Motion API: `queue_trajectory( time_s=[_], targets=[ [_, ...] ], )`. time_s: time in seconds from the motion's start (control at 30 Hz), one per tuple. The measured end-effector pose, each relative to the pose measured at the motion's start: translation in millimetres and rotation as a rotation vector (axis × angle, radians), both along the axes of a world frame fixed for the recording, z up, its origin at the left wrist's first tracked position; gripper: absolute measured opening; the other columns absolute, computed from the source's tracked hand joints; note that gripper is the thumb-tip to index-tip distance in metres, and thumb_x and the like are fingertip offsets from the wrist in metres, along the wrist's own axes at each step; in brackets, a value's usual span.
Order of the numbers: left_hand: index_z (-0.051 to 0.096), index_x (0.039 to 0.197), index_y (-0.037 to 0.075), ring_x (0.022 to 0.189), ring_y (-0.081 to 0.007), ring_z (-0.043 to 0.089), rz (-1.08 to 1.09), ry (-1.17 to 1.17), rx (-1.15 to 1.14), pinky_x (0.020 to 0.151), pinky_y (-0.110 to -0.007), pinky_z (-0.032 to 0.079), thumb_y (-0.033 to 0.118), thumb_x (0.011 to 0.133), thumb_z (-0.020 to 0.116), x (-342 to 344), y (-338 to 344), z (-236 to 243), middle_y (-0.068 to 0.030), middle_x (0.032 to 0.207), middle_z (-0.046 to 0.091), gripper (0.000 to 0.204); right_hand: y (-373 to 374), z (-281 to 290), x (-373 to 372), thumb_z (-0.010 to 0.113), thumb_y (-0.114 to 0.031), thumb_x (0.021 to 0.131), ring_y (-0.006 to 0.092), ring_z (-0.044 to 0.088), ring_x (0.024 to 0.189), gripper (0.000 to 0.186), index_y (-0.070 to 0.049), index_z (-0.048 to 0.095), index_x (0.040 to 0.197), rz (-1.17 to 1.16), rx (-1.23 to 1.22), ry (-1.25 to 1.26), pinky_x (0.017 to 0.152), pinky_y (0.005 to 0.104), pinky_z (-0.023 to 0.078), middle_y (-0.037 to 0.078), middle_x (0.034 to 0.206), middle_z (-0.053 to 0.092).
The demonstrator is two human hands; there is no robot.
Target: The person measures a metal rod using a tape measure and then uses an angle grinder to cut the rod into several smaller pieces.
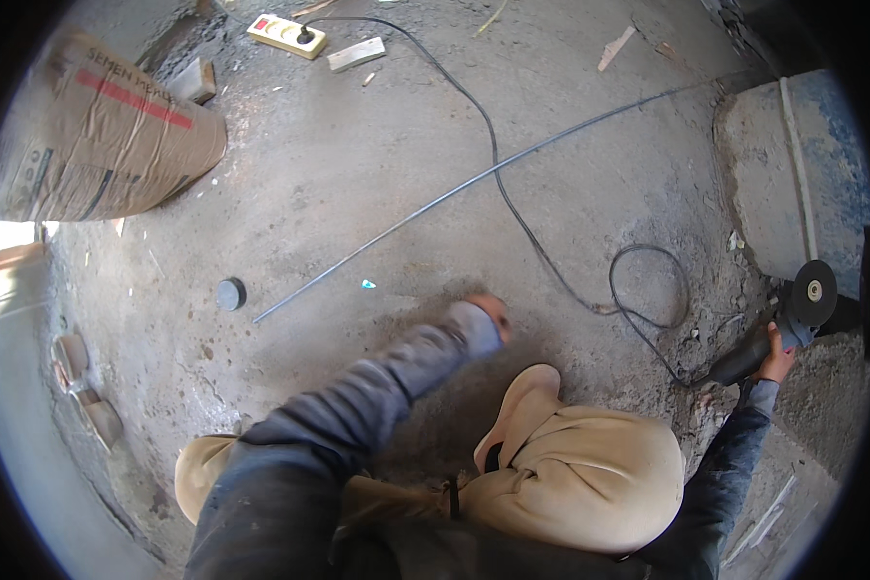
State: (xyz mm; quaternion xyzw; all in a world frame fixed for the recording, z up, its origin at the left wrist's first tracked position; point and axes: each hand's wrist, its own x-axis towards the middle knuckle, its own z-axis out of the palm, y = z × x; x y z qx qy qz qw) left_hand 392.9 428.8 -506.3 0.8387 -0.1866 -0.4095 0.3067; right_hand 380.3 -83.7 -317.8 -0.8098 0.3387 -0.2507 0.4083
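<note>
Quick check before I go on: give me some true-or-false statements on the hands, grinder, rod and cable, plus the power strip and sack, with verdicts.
1. The right hand holds the grinder. True.
2. The rod stands upright. False: it lies slanting across the floor.
3. The cable crosses the rod. True.
4. The left hand grips the rod. False: it is apart from the rod.
5. The power strip has a black plug in it. True.
6. The sack is at the picture's lower right. False: it is at the upper left.
</note>
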Motion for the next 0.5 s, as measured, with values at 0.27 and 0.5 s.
queue_trajectory(
  time_s=[0.27,0.5],
  targets=[
    [0.049,0.114,0.003,0.109,-0.0380,0.047,0.448,-0.462,0.370,0.090,-0.043,0.043,0.012,0.072,0.061,126.4,36.3,4.0,-0.0224,0.114,0.050,0.045,51.7,-8.1,-20.5,0.075,-0.013,0.068,0.0170,0.056,0.081,0.048,0.000,0.052,0.108,0.018,0.023,0.052,0.075,0.0306,0.044,0.008,0.094,0.060],
    [0.055,0.105,0.002,0.095,-0.0383,0.055,0.025,-0.405,0.275,0.083,-0.045,0.046,0.026,0.077,0.061,34.6,122.3,22.0,-0.0218,0.100,0.056,0.038,95.7,-35.5,-21.9,0.073,-0.009,0.067,0.0155,0.055,0.083,0.050,0.001,0.051,0.110,0.196,0.080,0.191,0.077,0.0291,0.043,0.005,0.095,0.059]
  ],
)
